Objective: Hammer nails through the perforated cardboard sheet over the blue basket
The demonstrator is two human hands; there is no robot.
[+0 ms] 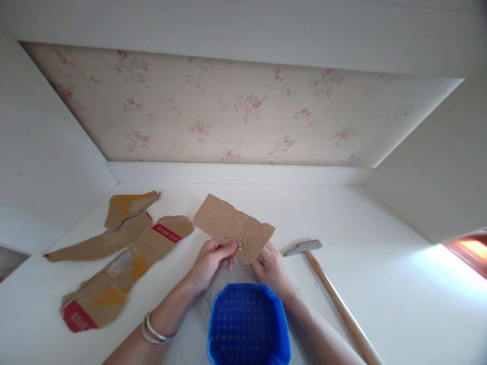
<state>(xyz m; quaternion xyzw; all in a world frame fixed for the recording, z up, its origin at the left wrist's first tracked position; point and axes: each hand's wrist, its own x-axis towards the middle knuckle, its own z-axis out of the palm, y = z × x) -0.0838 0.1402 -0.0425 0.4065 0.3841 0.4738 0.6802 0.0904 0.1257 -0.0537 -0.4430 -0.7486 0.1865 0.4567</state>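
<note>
A brown piece of cardboard [232, 223] dotted with many small holes is held tilted above the white surface. My left hand [211, 261] pinches its lower edge, the thumb lying on top beside a couple of tiny shiny bits [239, 247] too small to name. At the lower right edge, my right hand [271, 266] grips the same piece, some of its fingers hidden behind the cardboard. Directly below both hands stands a blue plastic basket [247, 324] with a perforated bottom.
To the right lies a hammer [335, 294] with a wooden handle and grey metal head. Several torn cardboard pieces [129, 268] with red print and orange patches lie at left. White panels and a flowered back wall [243, 111] enclose the white surface [327, 213].
</note>
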